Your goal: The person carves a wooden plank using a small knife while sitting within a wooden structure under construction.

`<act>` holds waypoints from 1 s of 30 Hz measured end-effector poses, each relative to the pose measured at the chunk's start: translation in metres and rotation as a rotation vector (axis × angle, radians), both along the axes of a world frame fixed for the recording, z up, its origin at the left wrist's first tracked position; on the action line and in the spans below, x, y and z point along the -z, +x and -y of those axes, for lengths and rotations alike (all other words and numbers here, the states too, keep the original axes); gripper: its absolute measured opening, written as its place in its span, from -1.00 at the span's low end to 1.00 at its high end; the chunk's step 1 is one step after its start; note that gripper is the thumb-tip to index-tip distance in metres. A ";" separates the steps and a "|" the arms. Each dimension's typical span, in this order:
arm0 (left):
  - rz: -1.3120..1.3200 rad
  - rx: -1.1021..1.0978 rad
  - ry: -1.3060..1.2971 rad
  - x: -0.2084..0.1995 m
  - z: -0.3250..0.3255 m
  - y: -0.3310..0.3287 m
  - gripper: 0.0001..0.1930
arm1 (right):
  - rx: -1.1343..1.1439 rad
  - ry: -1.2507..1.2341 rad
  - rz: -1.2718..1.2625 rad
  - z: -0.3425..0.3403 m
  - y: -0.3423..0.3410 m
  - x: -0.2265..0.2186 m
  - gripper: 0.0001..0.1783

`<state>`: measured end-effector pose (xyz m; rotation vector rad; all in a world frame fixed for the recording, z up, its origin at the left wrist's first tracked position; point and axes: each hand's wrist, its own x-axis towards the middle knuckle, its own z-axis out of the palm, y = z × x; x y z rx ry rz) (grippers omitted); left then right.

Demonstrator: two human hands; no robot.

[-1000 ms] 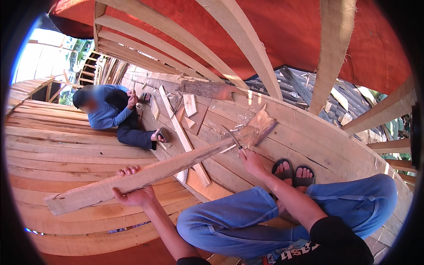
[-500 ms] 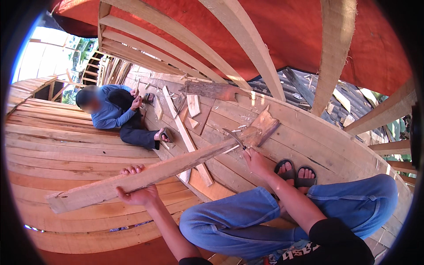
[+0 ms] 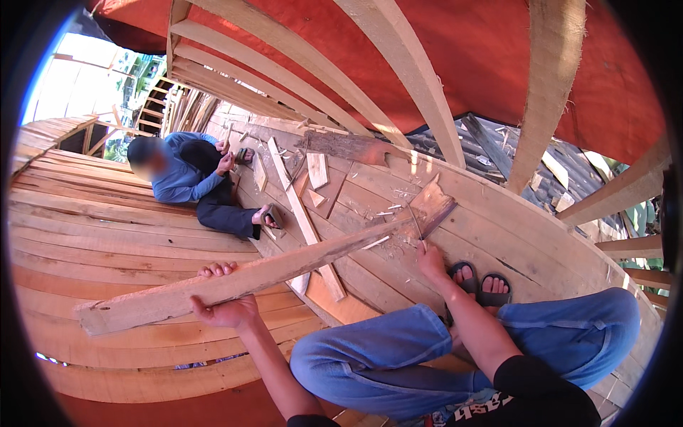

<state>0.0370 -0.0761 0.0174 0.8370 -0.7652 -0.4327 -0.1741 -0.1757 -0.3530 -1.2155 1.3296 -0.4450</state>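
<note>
My left hand (image 3: pixel 226 299) grips a long wooden plank (image 3: pixel 299 260) near its near-left end, fingers over the far edge and thumb along the near one. The plank slants away to the right, its narrower far end lying against a rough wood block (image 3: pixel 435 205) on the deck. Beside that end my right hand (image 3: pixel 431 260) is closed round the handle of a thin-bladed knife (image 3: pixel 415 222). Its blade points away from me over the block and the plank's tip; whether it touches the wood I cannot tell.
A person in a blue top (image 3: pixel 181 174) sits at the far left, working with both hands. Loose boards (image 3: pixel 302 206) and chips lie on the plank deck (image 3: pixel 512 235). Curved wooden ribs (image 3: pixel 544 92) rise before a red tarp (image 3: pixel 469 64). My sandalled feet (image 3: pixel 478 282) are beside the right hand.
The knife has swung, its tip shifting from left of the block to over it. My right hand has moved slightly right; the left hand keeps its grip on the plank.
</note>
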 end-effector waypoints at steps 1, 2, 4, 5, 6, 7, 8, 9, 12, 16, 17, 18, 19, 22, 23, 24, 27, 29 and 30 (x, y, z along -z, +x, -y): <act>0.014 0.005 -0.004 0.000 0.001 0.000 -0.52 | -0.009 -0.023 -0.010 0.000 -0.003 0.003 -0.48; 0.028 0.012 -0.008 0.000 0.002 0.000 -0.52 | -0.016 -0.047 -0.020 0.002 -0.004 0.006 -0.48; 0.052 0.006 0.001 0.000 -0.008 0.005 -0.52 | -0.056 -0.167 0.074 -0.012 0.009 -0.018 -0.44; 0.055 0.010 0.000 0.001 -0.011 0.008 -0.53 | -0.075 -0.230 0.117 -0.016 0.012 -0.035 -0.41; 0.059 0.022 -0.004 0.001 -0.011 0.008 -0.53 | -0.064 -0.244 0.116 -0.017 0.014 -0.035 -0.41; 0.053 0.025 -0.003 0.001 -0.009 0.008 -0.52 | -0.050 -0.258 0.115 -0.017 0.016 -0.034 -0.41; 0.046 0.028 -0.005 0.002 -0.008 0.008 -0.52 | -0.035 -0.275 0.113 -0.016 0.018 -0.027 -0.41; 0.040 0.031 -0.007 0.002 -0.006 0.007 -0.52 | -0.016 -0.197 0.062 -0.010 0.015 -0.018 -0.44; 0.024 0.033 -0.003 0.002 0.000 0.004 -0.52 | 0.015 -0.054 -0.029 0.007 0.003 0.011 -0.52; 0.053 0.005 0.009 -0.001 -0.003 0.002 -0.49 | -0.048 -0.202 0.055 -0.011 0.017 -0.001 -0.50; 0.060 0.007 0.011 -0.001 -0.004 0.004 -0.49 | -0.057 -0.273 0.099 -0.016 0.021 -0.005 -0.48; 0.067 0.008 0.013 -0.001 -0.006 0.005 -0.49 | -0.016 -0.254 0.082 -0.015 0.020 -0.007 -0.48; 0.063 0.006 0.012 0.000 -0.006 0.005 -0.49 | 0.025 -0.236 0.064 -0.012 0.018 -0.003 -0.48; 0.050 0.016 0.005 0.003 -0.004 0.006 -0.50 | 0.030 -0.171 -0.074 0.002 0.002 0.010 -0.50; 0.044 0.032 -0.002 0.004 -0.002 0.006 -0.51 | 0.017 -0.150 -0.133 0.009 -0.002 0.014 -0.51; 0.038 0.048 -0.010 0.004 0.001 0.005 -0.52 | 0.006 -0.157 -0.107 0.012 -0.002 0.016 -0.51; 0.044 0.047 -0.007 -0.001 -0.011 0.009 -0.52 | -0.067 -0.217 -0.021 -0.004 0.009 -0.019 -0.49; 0.050 0.062 -0.005 0.001 -0.011 0.012 -0.52 | -0.070 -0.349 0.015 -0.011 0.010 -0.027 -0.46; 0.054 0.067 -0.004 0.001 -0.012 0.013 -0.52 | -0.045 -0.259 -0.012 -0.007 0.009 -0.019 -0.46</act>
